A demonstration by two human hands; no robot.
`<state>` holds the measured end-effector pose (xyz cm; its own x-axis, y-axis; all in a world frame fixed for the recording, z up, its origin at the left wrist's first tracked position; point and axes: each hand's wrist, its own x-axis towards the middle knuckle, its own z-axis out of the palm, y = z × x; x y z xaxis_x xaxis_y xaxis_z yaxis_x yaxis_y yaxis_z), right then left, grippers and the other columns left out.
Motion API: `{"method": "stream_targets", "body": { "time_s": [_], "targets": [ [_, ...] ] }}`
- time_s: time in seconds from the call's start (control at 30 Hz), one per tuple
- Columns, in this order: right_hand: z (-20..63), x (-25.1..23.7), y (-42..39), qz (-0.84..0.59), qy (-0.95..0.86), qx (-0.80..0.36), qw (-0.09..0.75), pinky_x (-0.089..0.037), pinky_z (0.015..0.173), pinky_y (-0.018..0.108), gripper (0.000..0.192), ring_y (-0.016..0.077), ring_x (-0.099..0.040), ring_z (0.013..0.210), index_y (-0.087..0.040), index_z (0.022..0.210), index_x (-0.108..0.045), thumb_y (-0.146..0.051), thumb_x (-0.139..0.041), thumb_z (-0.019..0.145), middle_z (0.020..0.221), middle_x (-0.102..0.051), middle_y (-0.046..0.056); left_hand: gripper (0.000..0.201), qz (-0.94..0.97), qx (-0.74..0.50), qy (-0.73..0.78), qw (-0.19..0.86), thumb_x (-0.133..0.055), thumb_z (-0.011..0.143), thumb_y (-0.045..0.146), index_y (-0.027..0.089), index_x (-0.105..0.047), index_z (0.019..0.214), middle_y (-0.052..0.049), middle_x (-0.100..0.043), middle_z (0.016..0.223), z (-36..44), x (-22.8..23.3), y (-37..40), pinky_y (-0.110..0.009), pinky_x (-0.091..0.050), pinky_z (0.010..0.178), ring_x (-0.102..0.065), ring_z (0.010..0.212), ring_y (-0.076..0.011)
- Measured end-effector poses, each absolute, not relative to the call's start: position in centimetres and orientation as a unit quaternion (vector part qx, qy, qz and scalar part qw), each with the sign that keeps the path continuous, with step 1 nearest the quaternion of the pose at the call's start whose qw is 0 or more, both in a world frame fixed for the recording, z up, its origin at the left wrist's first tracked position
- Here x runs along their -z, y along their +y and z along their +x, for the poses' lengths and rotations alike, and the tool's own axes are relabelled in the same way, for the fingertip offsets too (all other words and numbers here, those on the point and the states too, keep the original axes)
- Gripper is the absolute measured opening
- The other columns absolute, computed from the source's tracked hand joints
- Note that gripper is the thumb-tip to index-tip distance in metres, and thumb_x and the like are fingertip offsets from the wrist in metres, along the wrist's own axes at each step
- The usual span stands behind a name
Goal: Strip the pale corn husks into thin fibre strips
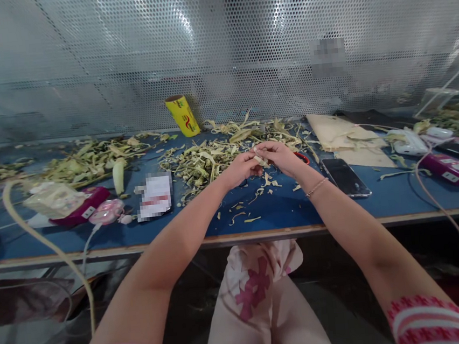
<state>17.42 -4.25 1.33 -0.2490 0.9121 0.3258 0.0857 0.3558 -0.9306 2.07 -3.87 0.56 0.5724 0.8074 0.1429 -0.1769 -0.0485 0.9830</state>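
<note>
Over the blue table (pixel 201 218), my left hand (pixel 240 170) and my right hand (pixel 280 157) meet, fingertips close together. Between them is a small pale piece of dried plant (pixel 261 162), pinched by the fingers of both hands. Its exact shape is partly hidden by the fingers. Just behind and left of my hands lies a heap of pale green dried plant pieces (pixel 202 161). Thin peeled shreds (pixel 252 219) are scattered on the table below my hands. A red loop, perhaps a tool handle (pixel 302 157), shows beside my right wrist, mostly hidden.
A phone (pixel 346 178) and brown card sheets (pixel 361 156) lie to the right. A yellow tube (pixel 183 117) leans near the perforated metal wall (pixel 225 48). Purple power strips (pixel 454 167) with cables sit at both sides. More dried plant (pixel 85 164) is piled at left.
</note>
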Motion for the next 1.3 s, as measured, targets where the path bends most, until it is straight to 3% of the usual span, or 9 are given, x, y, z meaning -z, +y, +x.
{"method": "stream_targets", "body": {
  "time_s": [0.27,0.47,0.7,0.87,1.0,1.13,1.3],
  "targets": [
    [17.7,-1.3,-4.1,-0.378,-0.679,-0.396,0.488,-0.043,0.050,0.022,0.037,0.0063,-0.049,0.055,-0.015,0.104,-0.066,-0.025,-0.068,0.068,0.081,-0.060,0.000,0.040,0.613,-0.389,0.247,0.642,-0.062,0.080,0.051,0.011,-0.056,0.080,-0.003,-0.058,0.072,2.3,0.0,-3.6,-0.024,-0.045,0.058,-0.054,0.057,-0.0080],
    [17.5,-1.7,-4.5,-0.359,-0.680,-0.432,0.471,-0.046,0.052,0.022,0.030,0.0080,-0.052,0.055,-0.015,0.093,-0.070,-0.020,-0.063,0.065,0.068,-0.063,-0.001,0.030,0.583,-0.396,0.244,0.666,-0.058,0.086,0.041,0.012,-0.055,0.078,-0.003,-0.058,0.068,2.5,-0.1,-3.7,-0.023,-0.044,0.055,-0.054,0.058,-0.0096],
    [17.2,-1.7,-4.4,-0.348,-0.623,-0.503,0.487,-0.048,0.057,0.024,0.035,0.0115,-0.057,0.061,-0.015,0.091,-0.070,-0.013,-0.054,0.059,0.076,-0.068,0.002,0.021,0.575,-0.407,0.270,0.656,-0.056,0.087,0.032,0.012,-0.056,0.079,-0.002,-0.060,0.069,2.6,-0.3,-3.6,-0.023,-0.043,0.055,-0.054,0.057,-0.0092],
    [17.1,-1.9,-4.7,-0.356,-0.595,-0.514,0.506,-0.047,0.056,0.024,0.027,0.0123,-0.057,0.066,-0.016,0.097,-0.069,-0.023,-0.056,0.074,0.082,-0.067,0.004,0.027,0.577,-0.406,0.261,0.659,-0.062,0.083,0.039,0.012,-0.058,0.082,-0.003,-0.060,0.071,2.6,-0.2,-3.7,-0.023,-0.043,0.057,-0.055,0.061,-0.0100],
    [17.2,-2.0,-5.1,-0.352,-0.626,-0.515,0.468,-0.043,0.049,0.023,0.030,0.0100,-0.051,0.058,-0.020,0.102,-0.070,-0.036,-0.053,0.084,0.078,-0.063,0.002,0.028,0.602,-0.375,0.250,0.659,-0.065,0.080,0.040,0.013,-0.059,0.080,-0.003,-0.060,0.069,2.6,0.2,-3.7,-0.023,-0.043,0.056,-0.056,0.061,-0.0107],
    [17.2,-1.8,-5.0,-0.380,-0.612,-0.532,0.446,-0.040,0.045,0.024,0.031,0.0111,-0.050,0.056,-0.019,0.095,-0.072,-0.042,-0.056,0.083,0.077,-0.064,0.004,0.030,0.614,-0.350,0.249,0.662,-0.065,0.080,0.042,0.012,-0.060,0.078,-0.003,-0.060,0.065,2.5,0.5,-3.6,-0.023,-0.043,0.057,-0.056,0.060,-0.0107],
    [17.2,-1.4,-4.3,-0.373,-0.586,-0.494,0.523,-0.047,0.052,0.028,0.034,0.0135,-0.057,0.065,-0.020,0.096,-0.070,-0.048,-0.061,0.079,0.094,-0.068,0.006,0.025,0.577,-0.401,0.271,0.658,-0.060,0.085,0.037,0.012,-0.059,0.079,-0.003,-0.060,0.065,2.8,0.4,-3.3,-0.023,-0.043,0.055,-0.054,0.055,-0.0097]
  ]
}}
